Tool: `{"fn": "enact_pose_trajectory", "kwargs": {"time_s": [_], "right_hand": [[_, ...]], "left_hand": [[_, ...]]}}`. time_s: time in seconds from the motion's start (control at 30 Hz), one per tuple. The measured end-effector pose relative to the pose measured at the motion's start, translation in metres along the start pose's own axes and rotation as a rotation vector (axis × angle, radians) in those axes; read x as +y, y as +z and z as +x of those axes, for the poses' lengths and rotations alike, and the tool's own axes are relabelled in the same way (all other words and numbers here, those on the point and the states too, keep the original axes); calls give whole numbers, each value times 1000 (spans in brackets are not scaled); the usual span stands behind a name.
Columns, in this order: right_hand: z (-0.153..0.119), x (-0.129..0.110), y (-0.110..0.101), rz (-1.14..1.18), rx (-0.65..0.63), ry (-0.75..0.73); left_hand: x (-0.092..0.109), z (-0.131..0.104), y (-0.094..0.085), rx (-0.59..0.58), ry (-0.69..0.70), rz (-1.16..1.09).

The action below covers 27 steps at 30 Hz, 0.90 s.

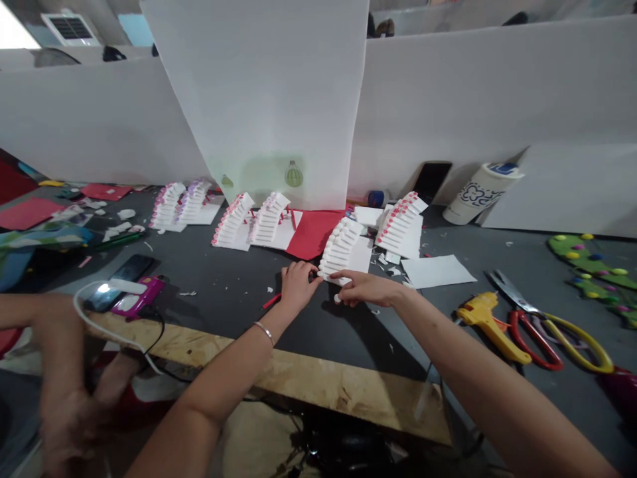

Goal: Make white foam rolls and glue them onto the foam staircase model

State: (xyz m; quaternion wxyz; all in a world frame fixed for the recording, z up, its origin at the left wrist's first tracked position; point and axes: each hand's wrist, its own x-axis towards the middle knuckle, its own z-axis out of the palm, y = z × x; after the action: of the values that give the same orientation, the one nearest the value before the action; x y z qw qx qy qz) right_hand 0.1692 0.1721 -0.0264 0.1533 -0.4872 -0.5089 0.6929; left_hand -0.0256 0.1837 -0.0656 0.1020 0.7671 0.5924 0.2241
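A white stepped paper piece (340, 247) with a row of small white pieces along its left edge lies on white card at the middle of the grey table. My left hand (297, 284) is at its lower left corner, thumb and fingertips pinched together; what they hold is too small to name. From the right, my right hand (365, 287) reaches over its bottom edge with the index finger extended against it. The thumb and other fingers of that hand are curled around a small white round piece (338, 299). A red pen (271, 301) rests beside my left wrist.
Similar stepped pieces with pink tops (231, 219) stand behind. A yellow glue gun (490, 325), scissors (515, 292), a white cup (480, 194) and blank card (438, 271) are on the right. Another person's hands (67, 392), a phone and a purple power bank (138, 297) are at left.
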Motion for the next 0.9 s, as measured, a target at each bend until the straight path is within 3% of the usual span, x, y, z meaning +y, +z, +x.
{"fn": "enact_pose_trajectory", "kwargs": {"time_s": [0.13,0.4,0.67,0.9], "right_hand": [[-4,5,1,-21,-3,-31],[-11,19,-6,153,191,-168],[-9,20,-20,399,459,-387],[-1,13,-27,544,482,-446]], "left_hand": [[1,0,-1,-6,2,0],[0,0,-7,-43,-45,-37],[4,-5,-15,181,49,-106],[4,-8,-11,262,155,-126]]}}
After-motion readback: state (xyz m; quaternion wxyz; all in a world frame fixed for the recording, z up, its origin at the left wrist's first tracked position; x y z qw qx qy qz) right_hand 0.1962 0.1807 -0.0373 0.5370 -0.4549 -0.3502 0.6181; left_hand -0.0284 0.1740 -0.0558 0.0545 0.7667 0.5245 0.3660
